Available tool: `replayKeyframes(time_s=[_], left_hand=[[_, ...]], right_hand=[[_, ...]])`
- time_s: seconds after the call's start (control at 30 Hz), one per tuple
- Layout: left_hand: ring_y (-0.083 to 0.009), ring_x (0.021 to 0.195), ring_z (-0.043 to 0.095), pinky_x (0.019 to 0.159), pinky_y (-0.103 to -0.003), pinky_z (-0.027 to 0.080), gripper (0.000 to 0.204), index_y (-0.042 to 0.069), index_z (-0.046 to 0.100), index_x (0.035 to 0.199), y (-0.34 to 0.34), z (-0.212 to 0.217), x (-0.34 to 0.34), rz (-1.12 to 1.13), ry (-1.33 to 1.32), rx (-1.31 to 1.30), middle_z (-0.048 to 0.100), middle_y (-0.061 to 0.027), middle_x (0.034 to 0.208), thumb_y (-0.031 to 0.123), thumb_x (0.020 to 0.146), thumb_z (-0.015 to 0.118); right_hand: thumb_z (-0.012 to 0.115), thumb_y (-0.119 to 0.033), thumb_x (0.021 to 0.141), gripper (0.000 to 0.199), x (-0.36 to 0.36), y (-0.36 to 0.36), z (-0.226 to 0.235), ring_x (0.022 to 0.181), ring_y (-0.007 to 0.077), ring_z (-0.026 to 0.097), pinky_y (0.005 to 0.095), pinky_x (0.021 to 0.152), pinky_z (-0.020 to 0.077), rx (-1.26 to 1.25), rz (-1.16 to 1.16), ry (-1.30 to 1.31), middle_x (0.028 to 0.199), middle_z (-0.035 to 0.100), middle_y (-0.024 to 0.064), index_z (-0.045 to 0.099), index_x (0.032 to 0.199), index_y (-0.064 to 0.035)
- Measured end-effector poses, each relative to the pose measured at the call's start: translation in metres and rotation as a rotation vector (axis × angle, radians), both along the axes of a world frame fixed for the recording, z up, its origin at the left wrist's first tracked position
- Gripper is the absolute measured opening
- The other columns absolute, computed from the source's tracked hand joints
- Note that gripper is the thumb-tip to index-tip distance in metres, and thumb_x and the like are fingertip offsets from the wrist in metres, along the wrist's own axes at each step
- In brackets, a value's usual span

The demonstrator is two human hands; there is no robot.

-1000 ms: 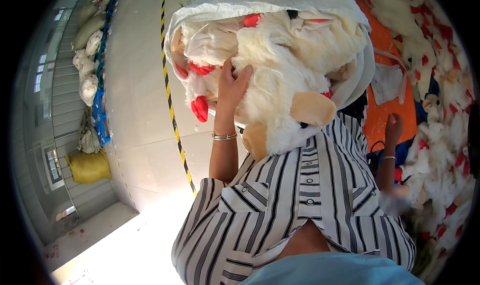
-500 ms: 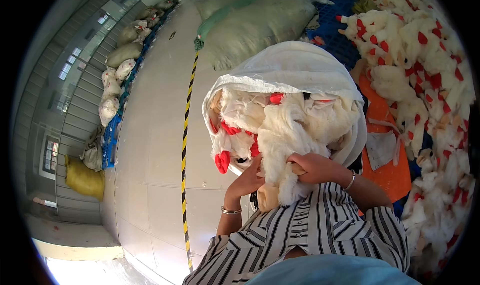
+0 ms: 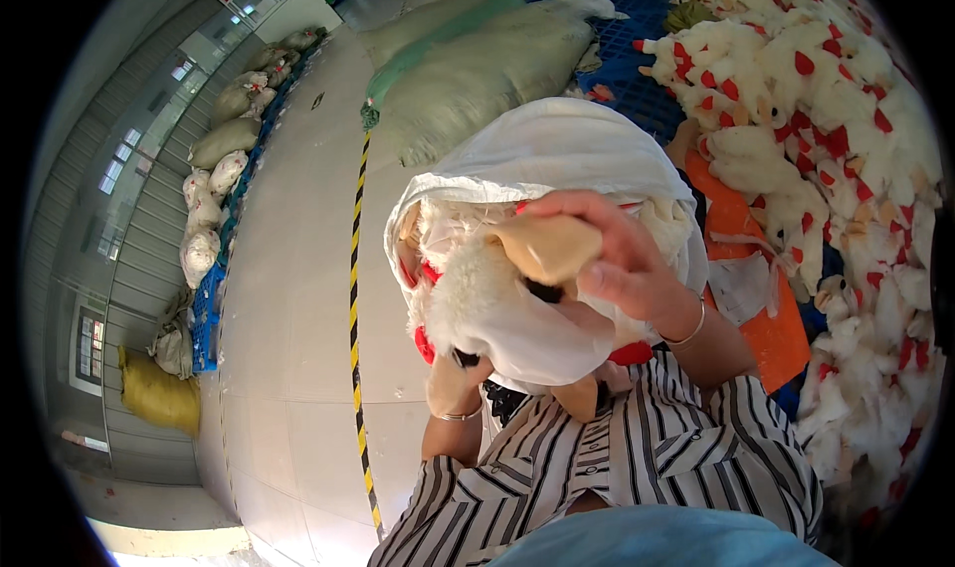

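A limp white plush toy skin (image 3: 557, 338) with furry and smooth sides, a tan flap and black patches is held up before my chest. My left hand (image 3: 456, 383) is closed at its lower left edge; the fingers are partly hidden behind the fabric. My right hand (image 3: 637, 259) curls over the tan flap (image 3: 552, 249) at the top, its thumb below and fingers above. Behind the toy skin, a large white cloth sack (image 3: 567, 144) stands with its mouth open, stuffed with more white fluffy toy skins with red parts.
A big heap of white and red plush skins (image 3: 796, 99) covers the right side. Beside the sack lies an orange sheet (image 3: 746, 298). Pale green bulging sacks (image 3: 487, 70) lie ahead. Yellow-black tape (image 3: 355, 318) runs along the floor; more sacks (image 3: 227, 144) line the left wall.
The plush toy skin has been lifted and turned, showing its smooth white side and tan flap. My right hand has risen to that flap; my left hand has shifted slightly left and down.
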State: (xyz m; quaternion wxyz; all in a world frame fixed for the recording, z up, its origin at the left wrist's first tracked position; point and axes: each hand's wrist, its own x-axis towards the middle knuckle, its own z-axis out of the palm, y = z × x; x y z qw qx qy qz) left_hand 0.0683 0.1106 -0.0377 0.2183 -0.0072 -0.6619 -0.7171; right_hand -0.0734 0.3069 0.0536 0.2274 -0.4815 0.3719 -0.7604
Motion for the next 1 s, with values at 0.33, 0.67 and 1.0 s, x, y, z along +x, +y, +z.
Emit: replayKeyframes(time_s=[0.33, 0.67, 1.0], left_hand=[[-0.0192, 0.109, 0.060, 0.093, -0.032, 0.049, 0.039, 0.001, 0.055, 0.128, -0.037, 0.004, -0.086, 0.100, -0.050, 0.247, 0.063, -0.0102, 0.122, 0.020, 0.094, 0.057], [-0.0130, 0.102, 0.060, 0.089, -0.028, 0.048, 0.031, 0.004, 0.056, 0.126, -0.001, 0.030, -0.090, -0.189, -0.097, 0.223, 0.062, -0.0042, 0.119, 0.010, 0.096, 0.060], [-0.0206, 0.096, 0.063, 0.085, -0.035, 0.053, 0.027, 0.000, 0.056, 0.116, -0.043, 0.089, -0.082, 0.339, 0.186, 0.485, 0.064, -0.0110, 0.106, 0.021, 0.103, 0.045]], right_hand=[[0.056, -0.039, 0.095, 0.055, -0.022, 0.017, -0.116, 0.112, 0.0214, 0.056, 0.0339, 0.098, 0.0417, 0.689, 0.345, 0.291, 0.123, 0.063, 0.0141, 0.056, 0.125, 0.0069], [0.060, -0.025, 0.097, 0.017, -0.072, -0.012, -0.083, 0.078, 0.0027, 0.054, 0.0185, 0.070, 0.0447, 0.233, -0.297, -0.453, 0.089, 0.059, -0.0048, 0.062, 0.097, -0.0084], [0.059, -0.012, 0.096, 0.005, -0.109, 0.013, -0.040, 0.067, 0.0041, 0.052, 0.0215, 0.062, 0.0472, -0.074, -0.699, -0.480, 0.080, 0.054, -0.0054, 0.062, 0.098, -0.0083]])
